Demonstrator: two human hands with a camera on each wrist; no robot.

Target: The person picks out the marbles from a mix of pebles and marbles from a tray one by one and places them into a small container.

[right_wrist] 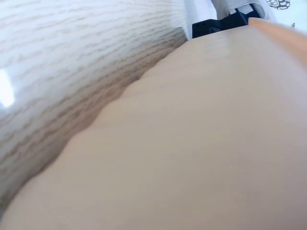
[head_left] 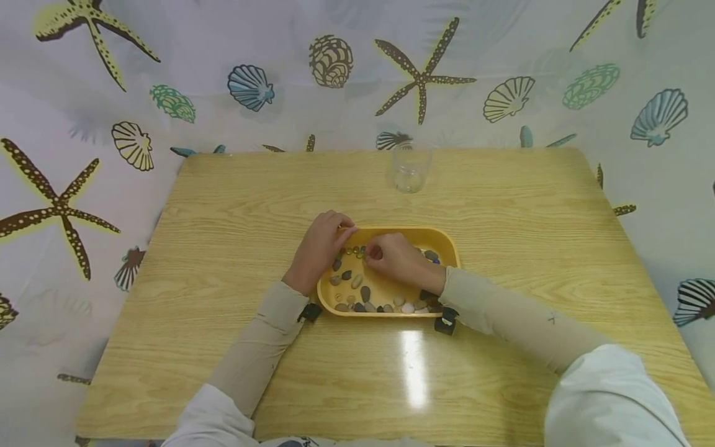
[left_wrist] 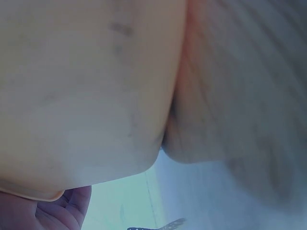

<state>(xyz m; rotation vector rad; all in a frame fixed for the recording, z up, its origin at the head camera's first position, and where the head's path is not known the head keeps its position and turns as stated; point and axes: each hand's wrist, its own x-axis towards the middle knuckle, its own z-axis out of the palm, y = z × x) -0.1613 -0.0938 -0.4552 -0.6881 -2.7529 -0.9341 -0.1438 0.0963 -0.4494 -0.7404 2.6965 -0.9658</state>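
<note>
Marbles (head_left: 356, 251), glassy, round, in yellow tray (head_left: 386, 292); left grip (head_left: 318, 249) loose; right grip (head_left: 400, 258), cannot tell.

Wood-grain table (head_left: 530, 217) with yellow tray (head_left: 431, 237) and, farther back, clear cup (head_left: 411, 175).

White glare (head_left: 413, 369) streaks the tabletop (head_left: 514, 211), and the left wrist view is dim and blurry.

Both arms reach in over the near edge of the bench (head_left: 503, 198). The left arm (head_left: 250, 351) slants inward, its left grip (head_left: 319, 249) bent, thumb and fingers pointing toward the right edge. The right arm (head_left: 519, 316) angles toward the left edge, its right grip (head_left: 399, 257) curled, thumb and forefinger nearly meeting, fingertips partly hidden.
</note>
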